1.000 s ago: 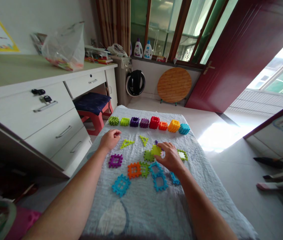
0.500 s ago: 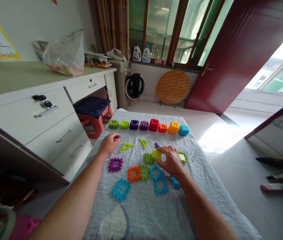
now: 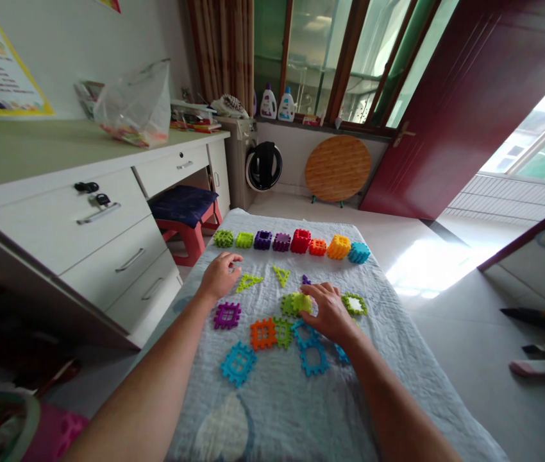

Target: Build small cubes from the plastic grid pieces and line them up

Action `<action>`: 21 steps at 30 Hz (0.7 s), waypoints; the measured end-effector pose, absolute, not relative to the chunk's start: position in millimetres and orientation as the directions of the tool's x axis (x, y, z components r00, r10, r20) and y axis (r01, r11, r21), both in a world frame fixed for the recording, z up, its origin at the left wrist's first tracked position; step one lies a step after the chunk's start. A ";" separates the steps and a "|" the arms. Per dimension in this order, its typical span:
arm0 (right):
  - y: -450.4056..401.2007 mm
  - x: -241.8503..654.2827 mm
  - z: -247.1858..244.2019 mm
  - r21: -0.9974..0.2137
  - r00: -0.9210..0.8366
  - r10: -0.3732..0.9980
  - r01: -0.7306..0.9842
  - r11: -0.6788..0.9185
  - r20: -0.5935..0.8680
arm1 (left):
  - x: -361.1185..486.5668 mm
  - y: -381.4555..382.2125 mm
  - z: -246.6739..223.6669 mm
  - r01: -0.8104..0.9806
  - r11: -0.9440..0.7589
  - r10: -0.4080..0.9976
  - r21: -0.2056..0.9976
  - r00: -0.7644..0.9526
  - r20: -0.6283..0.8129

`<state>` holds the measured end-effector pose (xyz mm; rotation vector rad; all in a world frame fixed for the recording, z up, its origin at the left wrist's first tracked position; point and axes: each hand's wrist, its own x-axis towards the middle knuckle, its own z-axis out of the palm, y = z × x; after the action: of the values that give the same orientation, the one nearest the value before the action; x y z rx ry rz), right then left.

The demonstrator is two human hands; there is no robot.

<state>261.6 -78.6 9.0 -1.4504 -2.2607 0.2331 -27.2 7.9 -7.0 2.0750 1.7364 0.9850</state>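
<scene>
Head view: right grip (image 3: 329,310) pinching flat, toothed lime tile (image 3: 304,303); left grip (image 3: 220,276) loosely spread

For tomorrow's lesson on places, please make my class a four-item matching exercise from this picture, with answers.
Things:
1. right hand
2. flat purple square
3. clear bag
4. white bottles

Places:
A. on the desk
B. by the yellow-green piece
C. on the windowsill
D. beside the flat orange square

Pairs: 1-B, 2-D, 3-A, 4-C
</scene>
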 end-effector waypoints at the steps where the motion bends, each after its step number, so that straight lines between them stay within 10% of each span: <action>1: -78.3 259.3 9.3 -0.376 -0.349 0.893 0.816 0.438 0.284 | -22.0 3.8 -2.0 0.742 -0.299 0.934 0.599 0.100 0.343; 13: -77.1 250.7 7.0 -0.336 -0.351 0.911 0.850 0.406 0.214 | 25.9 -35.5 21.4 0.568 -0.432 0.862 0.700 0.488 0.136; 21: -73.7 238.9 2.8 -0.550 -0.399 0.828 0.619 0.561 0.395 | 36.5 -40.7 19.4 0.472 -0.534 0.781 0.702 0.593 0.195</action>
<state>238.9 -73.7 2.8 -1.1547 -2.1510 0.4188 36.5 -40.7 19.4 2.2192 0.9890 0.6688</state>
